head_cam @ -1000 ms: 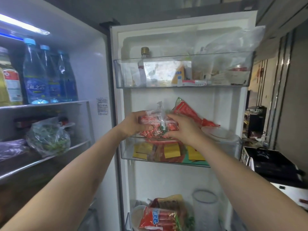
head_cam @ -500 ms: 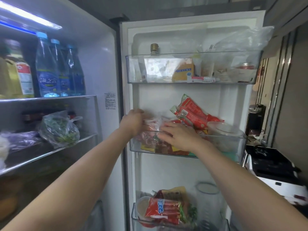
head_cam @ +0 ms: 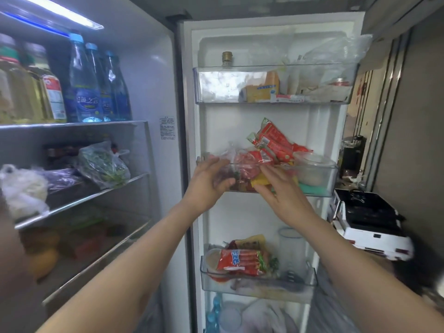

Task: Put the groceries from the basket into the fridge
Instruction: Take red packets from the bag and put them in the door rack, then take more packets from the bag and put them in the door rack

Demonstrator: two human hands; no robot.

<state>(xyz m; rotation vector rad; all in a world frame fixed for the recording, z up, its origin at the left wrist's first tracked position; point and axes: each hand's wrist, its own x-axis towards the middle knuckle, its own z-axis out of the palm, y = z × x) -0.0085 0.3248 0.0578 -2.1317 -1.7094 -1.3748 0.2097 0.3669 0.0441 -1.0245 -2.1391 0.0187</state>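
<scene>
The clear bag of red snacks point(head_cam: 242, 164) sits in the middle door bin point(head_cam: 319, 179), just beyond my fingertips. My left hand point(head_cam: 209, 181) and right hand point(head_cam: 276, 186) flank it, both with fingers loose, gripping nothing; the left is slightly nearer.

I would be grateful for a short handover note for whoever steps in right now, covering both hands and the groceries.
Left hand: open, in front of the middle door bin, holding nothing.
Right hand: open, fingers straight, beside it, also holding nothing.
The clear bag of red food sits in that bin, left of the red sausage packs.
Done: this bag is stowed.
Left: the basket is out of view, so check it for remaining groceries; the fridge door stands open.
</scene>
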